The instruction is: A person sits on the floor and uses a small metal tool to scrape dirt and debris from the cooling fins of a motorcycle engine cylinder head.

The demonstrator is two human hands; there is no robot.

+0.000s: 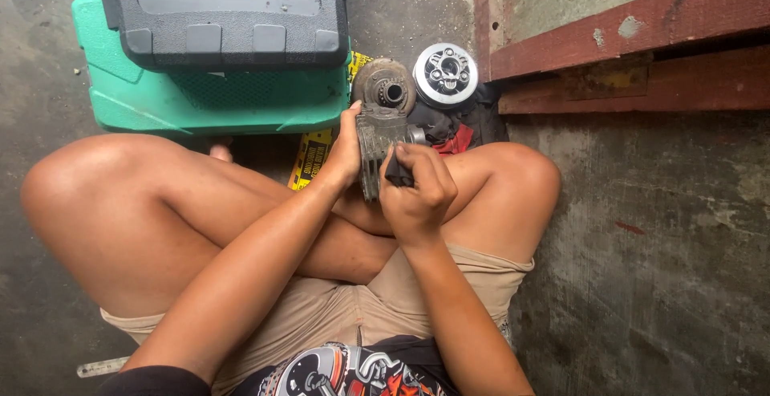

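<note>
Casting (377, 143): your left hand (346, 155) grips its left side; right hand (417, 191), closed on a dark rag (397, 173), presses its right face, long axis upright.

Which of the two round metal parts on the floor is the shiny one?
The shiny round part is the right one, next to the red wooden beam. The dull rusty round part lies left of it.

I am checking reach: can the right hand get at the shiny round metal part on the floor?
Probably yes: the right hand holds a dark cloth on the finned metal part, and the shiny round metal part lies uncovered just beyond.
</note>
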